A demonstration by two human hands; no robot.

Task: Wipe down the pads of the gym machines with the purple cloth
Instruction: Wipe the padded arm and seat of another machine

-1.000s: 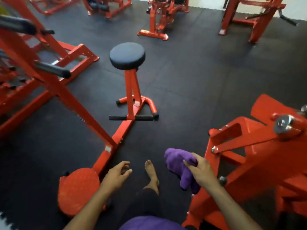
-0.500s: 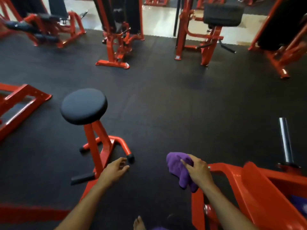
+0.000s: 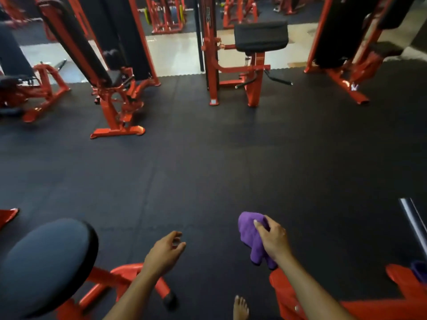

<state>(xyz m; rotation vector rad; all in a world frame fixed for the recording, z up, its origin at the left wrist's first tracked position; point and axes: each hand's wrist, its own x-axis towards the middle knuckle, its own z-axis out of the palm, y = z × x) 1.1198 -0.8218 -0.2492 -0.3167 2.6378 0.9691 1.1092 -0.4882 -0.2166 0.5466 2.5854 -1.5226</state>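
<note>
The right hand [image 3: 273, 242] grasps the bunched purple cloth [image 3: 250, 236] in the air above the black floor mat [image 3: 231, 169]. The left hand [image 3: 165, 251] hangs relaxed, holding nothing, near the round black seat pad [image 3: 46, 264].

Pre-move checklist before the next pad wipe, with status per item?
1. Purple cloth in hand: ok, the right hand grips it, bunched, with part hanging below the hand.
2. Left hand free: ok, fingers loosely curled, holding nothing.
3. Cloth on a pad: not ok, it hangs in the air over the black floor mat.
4. Nearest pad located: ok, the round black seat pad sits at lower left, beside the left arm.
5. Path to the far rectangular pad: ok, bare mat lies between.
6. Cloth clean or damp enough: cannot tell.
</note>
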